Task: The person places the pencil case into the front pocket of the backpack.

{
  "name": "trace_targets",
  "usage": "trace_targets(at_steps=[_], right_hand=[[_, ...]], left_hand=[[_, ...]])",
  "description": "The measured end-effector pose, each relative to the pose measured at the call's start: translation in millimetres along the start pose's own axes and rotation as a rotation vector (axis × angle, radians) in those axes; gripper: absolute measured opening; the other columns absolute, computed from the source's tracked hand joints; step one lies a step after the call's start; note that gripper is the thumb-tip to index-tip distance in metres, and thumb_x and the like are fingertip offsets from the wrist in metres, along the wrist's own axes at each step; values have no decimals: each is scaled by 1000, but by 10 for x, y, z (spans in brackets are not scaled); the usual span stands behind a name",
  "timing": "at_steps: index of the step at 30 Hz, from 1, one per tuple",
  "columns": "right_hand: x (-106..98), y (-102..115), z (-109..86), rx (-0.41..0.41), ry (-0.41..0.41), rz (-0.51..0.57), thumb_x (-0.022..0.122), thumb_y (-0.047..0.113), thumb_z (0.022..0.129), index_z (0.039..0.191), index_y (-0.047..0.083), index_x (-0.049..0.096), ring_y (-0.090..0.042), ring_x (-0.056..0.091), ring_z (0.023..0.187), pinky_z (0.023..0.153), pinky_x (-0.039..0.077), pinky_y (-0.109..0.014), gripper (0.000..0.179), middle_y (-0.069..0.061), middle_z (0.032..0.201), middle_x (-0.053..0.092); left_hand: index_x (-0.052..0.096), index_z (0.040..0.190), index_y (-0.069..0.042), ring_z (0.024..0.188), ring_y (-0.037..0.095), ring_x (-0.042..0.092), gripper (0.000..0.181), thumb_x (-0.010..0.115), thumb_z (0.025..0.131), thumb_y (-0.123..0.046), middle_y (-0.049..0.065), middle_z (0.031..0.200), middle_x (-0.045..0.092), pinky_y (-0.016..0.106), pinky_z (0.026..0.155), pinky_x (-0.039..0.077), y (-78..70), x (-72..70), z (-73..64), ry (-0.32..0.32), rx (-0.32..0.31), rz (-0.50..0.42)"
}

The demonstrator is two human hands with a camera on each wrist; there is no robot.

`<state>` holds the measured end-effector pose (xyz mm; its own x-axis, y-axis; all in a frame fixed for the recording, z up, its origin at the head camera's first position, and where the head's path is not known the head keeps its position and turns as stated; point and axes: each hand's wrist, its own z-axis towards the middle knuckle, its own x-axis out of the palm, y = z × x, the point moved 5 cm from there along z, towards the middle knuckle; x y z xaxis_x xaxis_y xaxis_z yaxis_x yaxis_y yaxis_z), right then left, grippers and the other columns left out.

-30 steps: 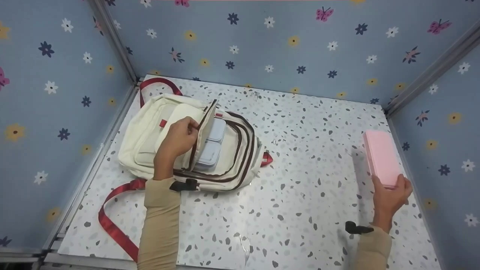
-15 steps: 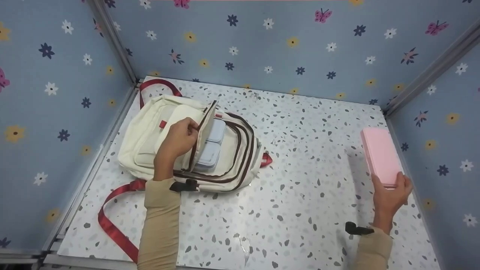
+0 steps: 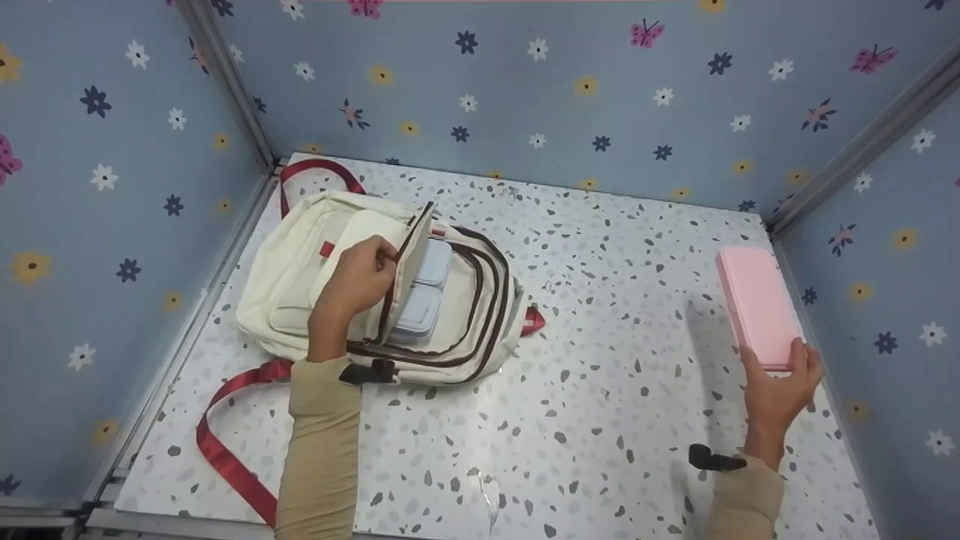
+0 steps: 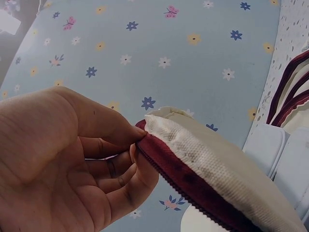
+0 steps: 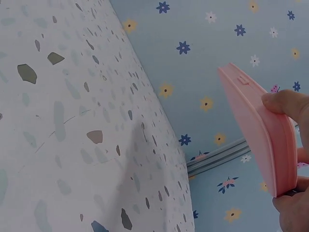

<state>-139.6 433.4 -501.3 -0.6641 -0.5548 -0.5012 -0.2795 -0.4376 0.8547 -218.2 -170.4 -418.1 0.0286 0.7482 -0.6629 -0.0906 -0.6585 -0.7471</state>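
Observation:
A cream backpack (image 3: 292, 262) with dark red zips lies on the left of the table. My left hand (image 3: 358, 276) pinches the zipped edge of its front pocket flap (image 4: 193, 169) between thumb and fingers, holding the pocket open. Inside that pocket sit two pale blue cases (image 3: 420, 306). Over at the right, my right hand (image 3: 781, 390) grips the near end of a long pink box (image 3: 759, 306), thumb on one side and fingers on the other. In the right wrist view the pink box is tilted, raised above the tabletop, with a small clasp on its edge.
Red straps (image 3: 232, 465) trail from the backpack over the speckled white table (image 3: 592, 360). Blue flowered panels (image 3: 525, 82) wall in the back and both sides, with metal rails at the corners. The right panel stands close beside the pink box.
The pink box's far end has swung slightly left and away from me, while my right hand has shifted only a little. My left hand and the backpack stay as they were.

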Motion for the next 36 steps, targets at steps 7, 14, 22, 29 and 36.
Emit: trace_targets(at_steps=[7,14,22,29,36], right_hand=[[40,68,-32,-67,4,19,72,29,77,140,23,39,-18,29,130,107,26,-31,71,-1,143,28],[114,133,-74,-130,15,24,72,26,78,140,20,40,-17,30,130,106,26,-28,70,-2,143,30],[175,216,-116,-238,7,64,76,21,74,136,14,45,-17,35,125,104,29,-26,70,-5,139,36],[223,285,-146,-277,22,30,75,22,75,137,13,45,-16,34,127,106,26,-24,70,-6,140,35],[250,349,-173,-331,15,55,77,19,73,135,9,47,-18,35,127,106,25,-24,69,-9,139,37]], left_hand=[[57,101,3,83,25,52,20,45,89,-6,15,91,57,39,76,41,10,2,10,-15,5,14],[57,101,4,82,25,52,20,44,89,-6,15,90,57,38,75,42,10,-4,6,-12,14,1],[56,103,3,83,25,52,21,42,90,-6,15,92,57,38,75,41,25,3,1,11,14,-16],[56,102,3,84,26,53,20,43,89,-5,15,92,58,39,77,42,22,2,9,7,14,-20],[56,101,4,84,26,53,19,43,89,-4,16,92,58,38,76,42,18,1,7,1,11,-19]])
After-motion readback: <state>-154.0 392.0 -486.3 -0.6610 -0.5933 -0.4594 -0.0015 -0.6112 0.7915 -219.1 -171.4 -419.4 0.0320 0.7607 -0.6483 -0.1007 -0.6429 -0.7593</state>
